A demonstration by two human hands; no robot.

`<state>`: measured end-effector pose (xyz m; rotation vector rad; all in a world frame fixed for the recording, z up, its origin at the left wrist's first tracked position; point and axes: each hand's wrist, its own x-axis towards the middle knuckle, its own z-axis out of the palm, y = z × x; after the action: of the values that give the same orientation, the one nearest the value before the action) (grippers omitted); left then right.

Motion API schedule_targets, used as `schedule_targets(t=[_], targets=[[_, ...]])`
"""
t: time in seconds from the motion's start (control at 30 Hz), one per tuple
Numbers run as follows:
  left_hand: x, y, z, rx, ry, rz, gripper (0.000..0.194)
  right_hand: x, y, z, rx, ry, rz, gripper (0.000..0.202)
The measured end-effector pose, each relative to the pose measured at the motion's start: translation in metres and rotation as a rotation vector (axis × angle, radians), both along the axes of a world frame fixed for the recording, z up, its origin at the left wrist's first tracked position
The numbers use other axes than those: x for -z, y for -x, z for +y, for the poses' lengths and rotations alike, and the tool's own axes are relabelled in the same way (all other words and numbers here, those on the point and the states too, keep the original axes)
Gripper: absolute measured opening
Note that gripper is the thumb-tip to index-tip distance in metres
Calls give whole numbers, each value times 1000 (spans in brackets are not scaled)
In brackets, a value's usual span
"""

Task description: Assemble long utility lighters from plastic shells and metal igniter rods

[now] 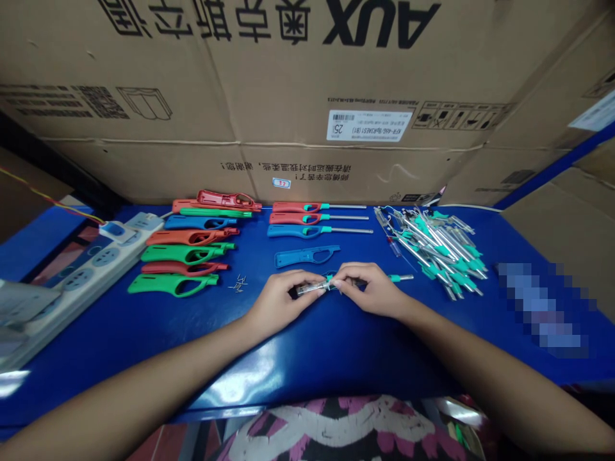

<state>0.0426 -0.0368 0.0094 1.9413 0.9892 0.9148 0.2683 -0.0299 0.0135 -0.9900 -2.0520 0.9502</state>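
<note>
In front of me, a lighter's inner assembly (pixel 310 289) with a clear body, teal fittings and a metal tube lies across both hands. My left hand (pixel 281 299) pinches its clear body. My right hand (pixel 369 289) closes its fingers at the teal middle, hiding part of it; the tube tip sticks out to the right. Just beyond the hands lies a blue handle shell half (pixel 307 256). Several small screws (pixel 239 283) are scattered left of my left hand. A heap of similar inner assemblies (pixel 446 246) lies to the right.
Coloured handle shells (pixel 180 253) are lined up at left. Three lighters with metal tubes (pixel 293 218) lie at the back. A white power strip (pixel 91 272) borders the left side. A large cardboard box (pixel 269 121) walls off the back of the blue table (pixel 269 378).
</note>
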Motion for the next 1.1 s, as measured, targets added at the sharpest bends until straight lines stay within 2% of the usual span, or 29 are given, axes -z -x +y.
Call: schedule_targets(t=[0.2,0.57,1.1], targets=[[-3,1,2,-18,-4,15,16,1,-1,3,79,133,46,29],[-1,-1,0,-60,52,11,15,3,3,-1,109,112,65,30],[0,-3,-1,-66,51,-31,12,4,4,-3,72,107,42,26]])
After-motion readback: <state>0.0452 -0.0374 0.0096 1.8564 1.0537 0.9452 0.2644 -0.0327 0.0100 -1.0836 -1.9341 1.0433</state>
